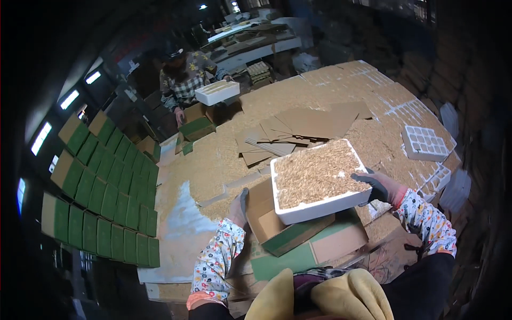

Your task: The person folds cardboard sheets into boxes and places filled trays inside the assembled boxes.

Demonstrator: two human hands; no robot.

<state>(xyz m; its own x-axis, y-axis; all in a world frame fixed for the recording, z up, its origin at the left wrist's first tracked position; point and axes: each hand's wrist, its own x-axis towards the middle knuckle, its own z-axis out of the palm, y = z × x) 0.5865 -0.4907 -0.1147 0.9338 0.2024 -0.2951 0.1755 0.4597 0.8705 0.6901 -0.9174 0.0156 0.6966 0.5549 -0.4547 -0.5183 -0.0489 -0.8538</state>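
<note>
A white foam box (pixel 325 207), filled to the rim with tan husk-like flakes, is held tilted in front of me. My right hand (pixel 380 186), in a dark glove, grips its right end. Beneath and to the left is an open cardboard box (pixel 257 200) with a green outer side; the foam box overlaps its opening. My left hand (pixel 239 209), also gloved, is closed on the left wall of the cardboard box, with its fingertips partly hidden. The cardboard box's green-and-brown flap (pixel 338 240) spreads out toward me.
Loose flakes cover the table (pixel 213 154). Flat cardboard pieces (pixel 314 121) lie mid-table. A white compartmented foam tray (pixel 426 143) sits at right. Green-sided cartons (pixel 101 197) are stacked at left. Across the table, a co-worker (pixel 186 80) handles another white foam box (pixel 217 93) above a carton.
</note>
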